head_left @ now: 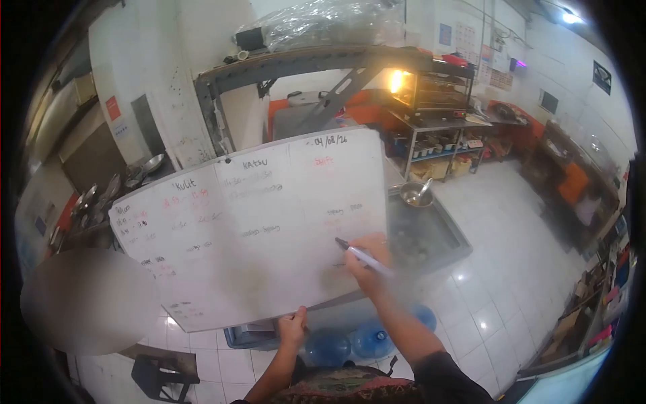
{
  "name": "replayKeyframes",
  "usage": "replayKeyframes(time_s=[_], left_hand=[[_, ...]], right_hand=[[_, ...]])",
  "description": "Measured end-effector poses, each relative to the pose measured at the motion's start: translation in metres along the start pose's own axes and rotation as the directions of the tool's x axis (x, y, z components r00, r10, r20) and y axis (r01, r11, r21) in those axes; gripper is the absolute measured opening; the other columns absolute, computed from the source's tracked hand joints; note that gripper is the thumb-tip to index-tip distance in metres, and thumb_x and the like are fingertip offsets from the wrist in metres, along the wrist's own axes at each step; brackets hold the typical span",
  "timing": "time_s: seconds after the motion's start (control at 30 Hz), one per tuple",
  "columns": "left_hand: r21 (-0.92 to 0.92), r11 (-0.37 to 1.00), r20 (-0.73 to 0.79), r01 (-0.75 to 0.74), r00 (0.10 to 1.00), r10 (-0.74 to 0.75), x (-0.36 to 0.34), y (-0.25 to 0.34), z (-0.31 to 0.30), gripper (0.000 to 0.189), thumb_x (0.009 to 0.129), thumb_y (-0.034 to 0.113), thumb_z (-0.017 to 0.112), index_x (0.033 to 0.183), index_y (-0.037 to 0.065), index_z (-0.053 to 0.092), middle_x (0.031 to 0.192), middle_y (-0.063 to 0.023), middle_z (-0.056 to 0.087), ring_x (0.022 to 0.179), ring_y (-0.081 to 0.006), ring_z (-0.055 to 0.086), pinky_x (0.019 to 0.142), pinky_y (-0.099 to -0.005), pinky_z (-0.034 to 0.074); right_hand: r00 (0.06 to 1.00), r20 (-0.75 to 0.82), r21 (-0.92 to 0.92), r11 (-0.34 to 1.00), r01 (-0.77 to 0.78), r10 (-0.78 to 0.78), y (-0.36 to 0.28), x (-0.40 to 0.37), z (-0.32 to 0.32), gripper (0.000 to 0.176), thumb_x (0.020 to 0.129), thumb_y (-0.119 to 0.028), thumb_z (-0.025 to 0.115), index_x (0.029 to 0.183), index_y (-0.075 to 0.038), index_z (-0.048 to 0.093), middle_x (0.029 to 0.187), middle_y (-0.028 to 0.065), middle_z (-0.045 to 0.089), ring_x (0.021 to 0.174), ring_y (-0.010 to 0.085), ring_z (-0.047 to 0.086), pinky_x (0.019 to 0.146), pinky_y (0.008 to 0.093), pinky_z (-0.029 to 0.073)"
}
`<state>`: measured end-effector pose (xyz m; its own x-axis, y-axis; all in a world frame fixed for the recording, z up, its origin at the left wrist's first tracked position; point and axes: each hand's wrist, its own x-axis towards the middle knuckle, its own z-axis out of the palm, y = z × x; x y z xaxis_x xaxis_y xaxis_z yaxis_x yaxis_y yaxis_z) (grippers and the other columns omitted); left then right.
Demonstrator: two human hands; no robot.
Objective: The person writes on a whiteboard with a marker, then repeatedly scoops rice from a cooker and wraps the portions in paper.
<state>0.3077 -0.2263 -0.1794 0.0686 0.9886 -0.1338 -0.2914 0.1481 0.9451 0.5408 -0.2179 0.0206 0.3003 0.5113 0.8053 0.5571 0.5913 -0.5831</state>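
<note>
A large whiteboard (269,286) tilts in front of me, covered with handwritten columns in black and red, among them "Kulit", "Katsu" and a date. My left hand (293,328) grips its bottom edge, thumb on the front face. In my right hand (376,248) is a white marker pen (369,260) with a black tip end, held in a writing grip. The tip points at the right-hand column, just below a few red and black words, close over the board's surface.
Blue water jugs (328,347) stand on the tiled floor below the board. Right of it, a metal bowl (416,195) rests on a sink-like basin (441,236). Behind are a lit oven (441,94) and a steel frame. A black stool (161,377) stands lower left, beside a blurred oval.
</note>
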Motion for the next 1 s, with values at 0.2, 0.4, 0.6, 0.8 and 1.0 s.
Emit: replayKeyframes(time_s=[0.2,0.4,0.6,0.8,1.0], left_hand=[[-0.064,0.998,-0.053,0.010,0.999,-0.014,-0.020,0.012,0.018,0.042,0.096,0.024,0.068,0.060,0.014,0.048,0.058,0.0062,0.043,0.051,-0.0062,0.033,0.048,-0.0271,0.023],[-0.149,0.988,-0.036,-0.036,0.999,0.031,-0.021,0.005,0.021,0.042,0.095,0.022,0.070,0.060,0.014,0.047,0.058,0.0057,0.043,0.052,-0.0064,0.034,0.049,-0.0269,0.022],[-0.155,0.988,-0.018,-0.016,1.000,0.013,-0.018,0.005,0.022,0.042,0.095,0.021,0.070,0.060,0.014,0.047,0.058,0.0055,0.043,0.051,-0.0068,0.033,0.048,-0.0273,0.023],[-0.147,0.988,-0.019,-0.041,0.999,0.038,-0.022,0.013,0.022,0.041,0.095,0.021,0.069,0.061,0.014,0.047,0.058,0.0056,0.042,0.051,-0.0065,0.033,0.048,-0.0271,0.022],[-0.175,0.983,-0.003,-0.053,0.999,0.053,-0.025,0.015,0.025,0.036,0.096,0.018,0.068,0.065,0.013,0.050,0.060,0.0062,0.043,0.052,-0.0058,0.032,0.049,-0.0268,0.022]], right_hand=[[0.994,-0.052,0.051,0.994,-0.094,0.097,-0.002,0.001,-0.001,0.021,0.068,0.002,0.074,0.088,-0.005,0.069,0.078,0.0083,0.068,0.079,0.0243,0.058,0.068,0.0357,0.047],[0.988,-0.034,0.051,0.988,-0.148,0.150,-0.001,-0.015,-0.005,0.022,0.069,0.002,0.075,0.090,-0.005,0.071,0.079,0.0066,0.069,0.076,0.0221,0.056,0.071,0.0338,0.044],[0.998,-0.025,-0.044,0.998,0.054,-0.055,-0.002,-0.001,-0.004,0.024,0.071,0.002,0.077,0.093,-0.006,0.072,0.073,0.0022,0.071,0.068,0.0176,0.057,0.075,0.0330,0.041],[1.000,-0.006,0.003,1.000,-0.028,0.028,0.003,-0.009,0.005,0.023,0.070,0.001,0.078,0.091,-0.007,0.073,0.070,0.0000,0.071,0.066,0.0150,0.058,0.076,0.0314,0.039],[0.995,-0.009,-0.120,0.988,0.098,-0.100,-0.004,-0.001,0.001,0.021,0.068,-0.001,0.077,0.088,-0.008,0.073,0.071,0.0000,0.071,0.067,0.0164,0.056,0.076,0.0316,0.040]])
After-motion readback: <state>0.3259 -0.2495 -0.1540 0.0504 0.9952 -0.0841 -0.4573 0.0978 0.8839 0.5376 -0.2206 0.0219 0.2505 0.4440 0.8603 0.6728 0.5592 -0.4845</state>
